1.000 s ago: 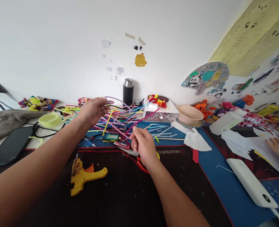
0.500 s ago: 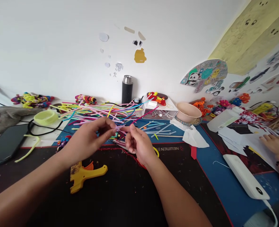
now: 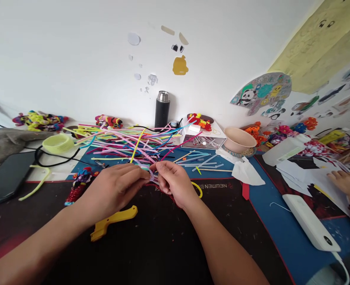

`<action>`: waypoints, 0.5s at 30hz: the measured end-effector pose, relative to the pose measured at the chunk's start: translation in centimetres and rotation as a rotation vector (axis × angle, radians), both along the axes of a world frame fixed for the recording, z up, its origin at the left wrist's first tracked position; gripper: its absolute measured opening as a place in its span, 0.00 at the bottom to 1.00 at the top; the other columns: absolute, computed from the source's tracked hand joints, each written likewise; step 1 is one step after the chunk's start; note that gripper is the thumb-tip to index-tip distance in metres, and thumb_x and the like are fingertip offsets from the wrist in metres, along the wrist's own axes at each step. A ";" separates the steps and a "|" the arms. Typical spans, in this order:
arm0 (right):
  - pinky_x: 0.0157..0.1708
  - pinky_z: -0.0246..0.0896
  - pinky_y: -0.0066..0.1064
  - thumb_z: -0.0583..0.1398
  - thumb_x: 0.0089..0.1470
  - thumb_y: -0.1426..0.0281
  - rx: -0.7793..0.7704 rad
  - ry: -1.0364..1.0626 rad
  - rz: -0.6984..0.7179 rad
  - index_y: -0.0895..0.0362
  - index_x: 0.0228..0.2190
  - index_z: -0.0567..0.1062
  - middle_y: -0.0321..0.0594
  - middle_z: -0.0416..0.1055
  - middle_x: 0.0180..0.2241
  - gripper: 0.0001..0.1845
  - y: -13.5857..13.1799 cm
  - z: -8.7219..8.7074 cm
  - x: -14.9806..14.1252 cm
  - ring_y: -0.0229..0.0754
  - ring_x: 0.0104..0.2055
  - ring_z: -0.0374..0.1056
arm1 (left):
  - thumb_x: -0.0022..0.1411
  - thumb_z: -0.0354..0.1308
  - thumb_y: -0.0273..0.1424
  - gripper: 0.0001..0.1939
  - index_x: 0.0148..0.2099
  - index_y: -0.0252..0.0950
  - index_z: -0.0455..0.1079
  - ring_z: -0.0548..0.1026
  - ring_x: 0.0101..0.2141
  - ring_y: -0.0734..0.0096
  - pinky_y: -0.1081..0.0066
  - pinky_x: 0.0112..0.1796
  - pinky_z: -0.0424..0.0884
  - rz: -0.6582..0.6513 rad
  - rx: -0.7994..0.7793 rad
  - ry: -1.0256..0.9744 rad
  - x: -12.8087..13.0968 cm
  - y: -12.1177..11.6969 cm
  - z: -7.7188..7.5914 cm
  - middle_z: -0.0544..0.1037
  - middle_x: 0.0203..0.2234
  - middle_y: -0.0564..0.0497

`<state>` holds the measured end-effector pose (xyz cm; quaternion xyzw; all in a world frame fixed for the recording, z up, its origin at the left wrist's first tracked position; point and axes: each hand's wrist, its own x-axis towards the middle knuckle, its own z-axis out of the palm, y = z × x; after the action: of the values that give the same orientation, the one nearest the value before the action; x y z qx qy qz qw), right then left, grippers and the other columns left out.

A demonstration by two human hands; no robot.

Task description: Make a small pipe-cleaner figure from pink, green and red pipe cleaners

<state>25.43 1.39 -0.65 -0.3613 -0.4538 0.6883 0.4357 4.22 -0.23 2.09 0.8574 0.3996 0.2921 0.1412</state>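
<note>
My left hand [image 3: 115, 186] and my right hand [image 3: 175, 180] meet above the front of the black mat [image 3: 169, 245]. Between their fingertips is a small lilac pipe cleaner piece [image 3: 153, 175], partly covered by the fingers. Both hands are closed in a pinch on it. Below my left wrist lies a yellow tool [image 3: 118, 217], half hidden by the forearm. A small red and blue figure of fuzzy stems [image 3: 80, 184] rests left of my left hand. Just behind the hands, a loose pile of coloured pipe cleaners [image 3: 121, 138] spreads across the table.
A black thermos [image 3: 162, 111] stands against the wall. Right of it are a white box [image 3: 204, 136] and a beige bowl [image 3: 240, 138]. A phone [image 3: 10, 174] lies at left. At right are a white device [image 3: 310, 221] and another person's hand [image 3: 345, 184] on paper.
My left hand has turned over, its back now upward, and both hands have dropped slightly with the lilac piece. The view has shifted a little, and the fuzzy figure shows more fully.
</note>
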 end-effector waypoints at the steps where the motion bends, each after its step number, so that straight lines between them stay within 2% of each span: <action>1: 0.17 0.42 0.26 0.67 0.60 0.45 0.036 -0.033 -0.014 0.56 0.38 0.82 0.25 0.61 0.17 0.25 0.0 0.0 0.0 0.32 0.17 0.51 | 0.75 0.54 0.40 0.11 0.44 0.46 0.77 0.84 0.37 0.58 0.62 0.40 0.76 0.031 0.000 -0.014 -0.2 0.0 0.1 0.86 0.38 0.48; 4: 0.18 0.45 0.26 0.64 0.64 0.45 0.121 -0.083 0.045 0.56 0.40 0.81 0.26 0.63 0.17 0.25 -0.2 -0.1 0.0 0.32 0.17 0.52 | 0.73 0.56 0.42 0.10 0.42 0.47 0.75 0.83 0.33 0.60 0.64 0.37 0.76 0.126 0.015 -0.081 -0.4 0.2 0.6 0.86 0.35 0.50; 7: 0.19 0.46 0.26 0.65 0.63 0.47 0.159 -0.095 0.142 0.55 0.42 0.80 0.26 0.65 0.18 0.23 -0.5 0.1 -0.2 0.32 0.17 0.53 | 0.72 0.57 0.43 0.09 0.42 0.47 0.75 0.81 0.29 0.62 0.66 0.33 0.74 0.148 -0.031 -0.147 -0.3 0.3 1.1 0.85 0.32 0.52; 11: 0.21 0.48 0.27 0.64 0.64 0.46 0.195 -0.170 0.184 0.56 0.35 0.80 0.26 0.62 0.17 0.25 -0.8 0.3 -0.3 0.32 0.18 0.55 | 0.71 0.59 0.43 0.09 0.43 0.46 0.76 0.80 0.31 0.64 0.68 0.34 0.72 0.180 -0.077 -0.184 -0.4 0.9 1.9 0.85 0.33 0.54; 15: 0.21 0.49 0.27 0.63 0.66 0.47 0.180 -0.139 0.173 0.56 0.32 0.80 0.26 0.59 0.16 0.25 -0.7 0.4 -0.1 0.32 0.17 0.54 | 0.69 0.59 0.46 0.13 0.40 0.43 0.76 0.78 0.31 0.64 0.68 0.34 0.69 0.309 -0.044 -0.159 -1.0 2.3 3.6 0.83 0.31 0.53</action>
<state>25.36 0.69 -0.30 -0.3272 -0.5724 0.6529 0.3730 3.18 2.03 5.67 0.7567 0.5203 0.3684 0.1445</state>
